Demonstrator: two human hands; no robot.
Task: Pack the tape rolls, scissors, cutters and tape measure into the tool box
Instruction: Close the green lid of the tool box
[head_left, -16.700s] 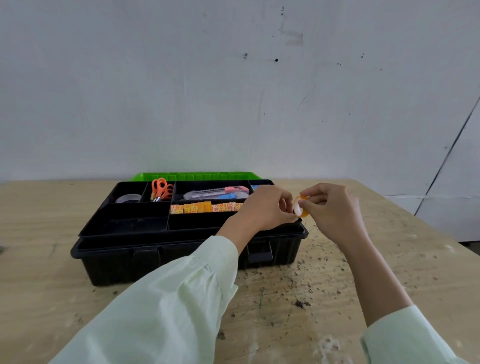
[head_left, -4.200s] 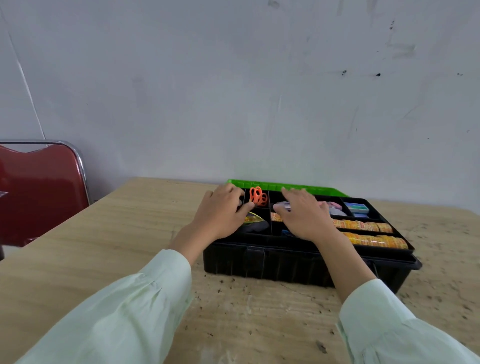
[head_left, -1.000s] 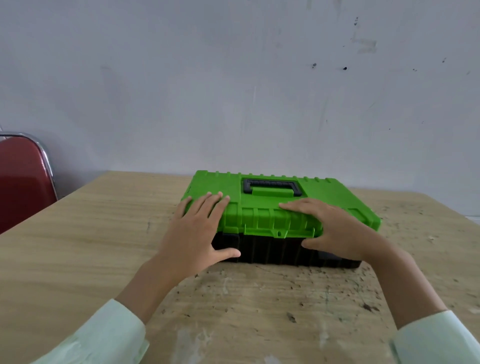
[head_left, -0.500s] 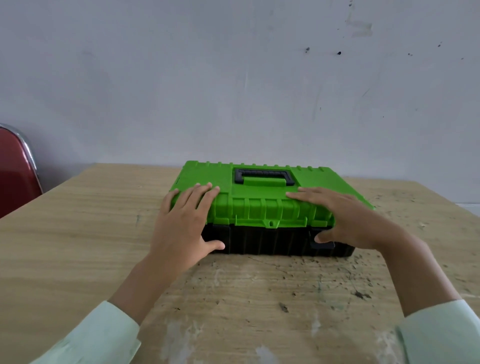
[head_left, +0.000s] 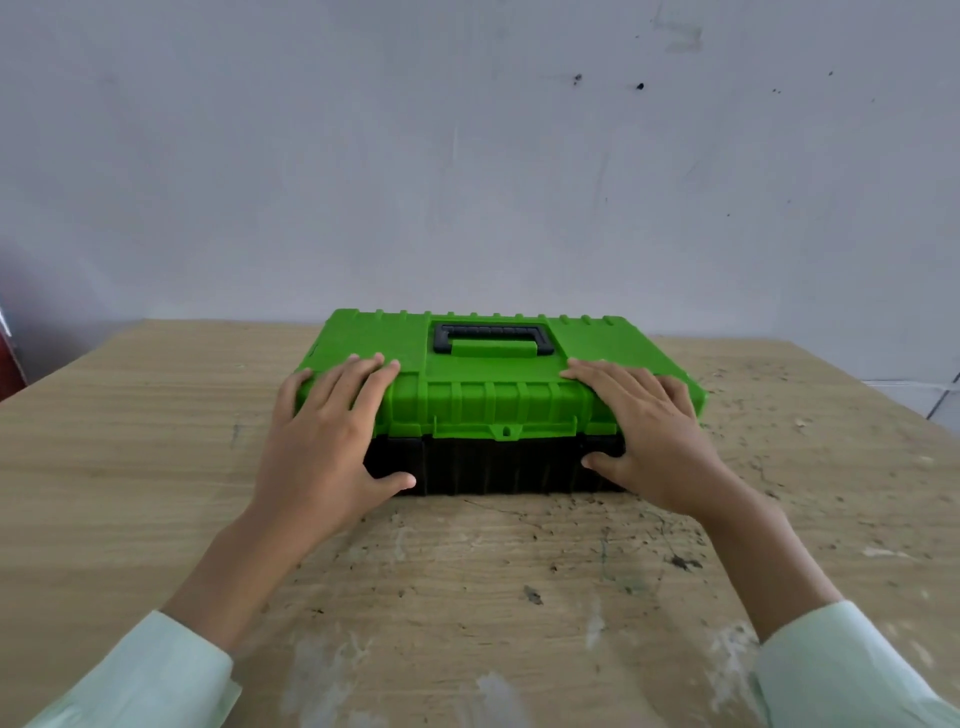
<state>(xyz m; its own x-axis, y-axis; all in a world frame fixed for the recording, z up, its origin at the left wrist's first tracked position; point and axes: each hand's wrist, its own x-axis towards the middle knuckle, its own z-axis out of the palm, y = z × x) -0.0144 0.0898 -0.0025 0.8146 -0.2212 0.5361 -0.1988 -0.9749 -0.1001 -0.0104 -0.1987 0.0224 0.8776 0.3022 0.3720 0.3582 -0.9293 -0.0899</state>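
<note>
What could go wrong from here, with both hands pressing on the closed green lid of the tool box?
1. The left hand and right hand have their thumbs on the black front of the tool box, just under the lid edge. Pressing harder might pinch them.
2. I cannot tell whether the lid is locked shut. Lifting by the handle could let it swing open.

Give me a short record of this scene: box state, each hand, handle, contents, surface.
box: tool box closed, green lid down on black base
left hand: fingers flat on lid, thumb against base front
right hand: fingers flat on lid, thumb against base front
handle: black, folded flat in lid top, untouched
contents: hidden
table: wooden, scuffed, box stands on it
</note>
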